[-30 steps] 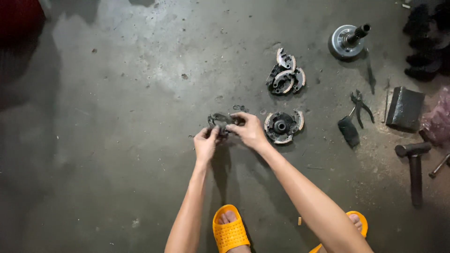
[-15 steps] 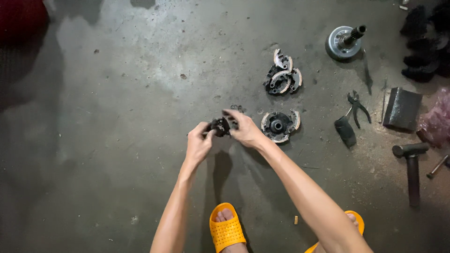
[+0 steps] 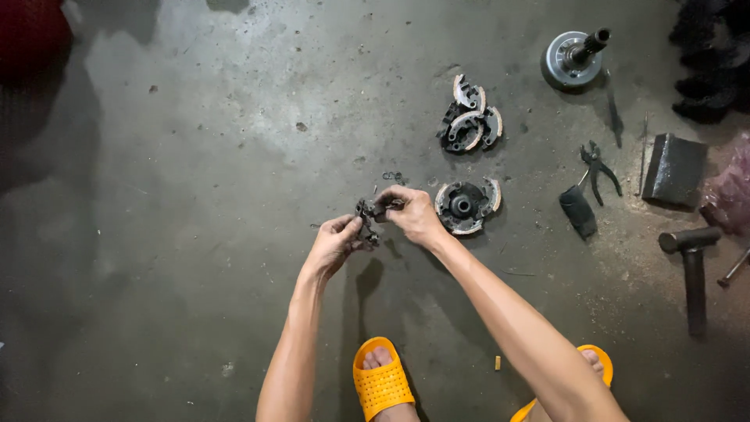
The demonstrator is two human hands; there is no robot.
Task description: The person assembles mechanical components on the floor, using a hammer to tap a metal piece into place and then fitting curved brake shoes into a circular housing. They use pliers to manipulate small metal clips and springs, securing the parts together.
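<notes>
1. Head view, centre of the frame: the left hand (image 3: 334,244) and right hand (image 3: 414,217) both close their fingers on one small dark metal part (image 3: 367,221), held between them just above the concrete floor (image 3: 195,195). Its exact form is too small to tell.
2. Just right of the right hand: a round clutch hub (image 3: 466,207) with pale curved shoes lies flat on the floor, near but apart from the hands.
3. Above it, upper centre-right: a loose pile of curved shoes (image 3: 469,126).
4. Upper right: a bell-shaped drum with a shaft (image 3: 574,58).
5. Right edge: pliers (image 3: 598,168), a dark block (image 3: 675,169) and a hammer (image 3: 691,262).
6. Bottom: two orange sandals (image 3: 381,383).
7. Step in hand, as judged: the small part is being worked or fitted by fingertip pressure. The next move likely calls for a steady two-handed pinch and careful alignment, since the piece is small.
</notes>
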